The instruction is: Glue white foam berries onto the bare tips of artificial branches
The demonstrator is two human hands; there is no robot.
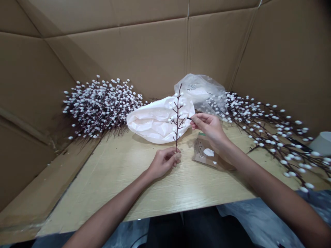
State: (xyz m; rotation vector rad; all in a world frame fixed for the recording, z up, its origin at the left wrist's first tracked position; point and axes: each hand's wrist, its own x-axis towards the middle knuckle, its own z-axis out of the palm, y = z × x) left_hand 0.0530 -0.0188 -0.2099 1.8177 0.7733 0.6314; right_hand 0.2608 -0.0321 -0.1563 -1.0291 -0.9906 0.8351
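My left hand (167,161) is closed around the lower stem of a dark brown branch (177,119), which stands upright above the table. Side twigs stick out along the branch, and some white berries show near its upper part and sides. To the right of the branch, my right hand (208,127) pinches a thin dark stick (189,118) that points at the twigs. Behind the branch lies a white plastic bag (152,120) with small pieces in it. Below my right hand, a piece of cardboard (204,156) carries white blobs.
A dense heap of white-berry branches (103,103) lies at the back left. More berry branches (271,137) spread over the right side. A clear plastic bag (201,91) rests at the back, a white cup-like object (322,143) at the far right. Cardboard walls (155,51) enclose the table (103,193).
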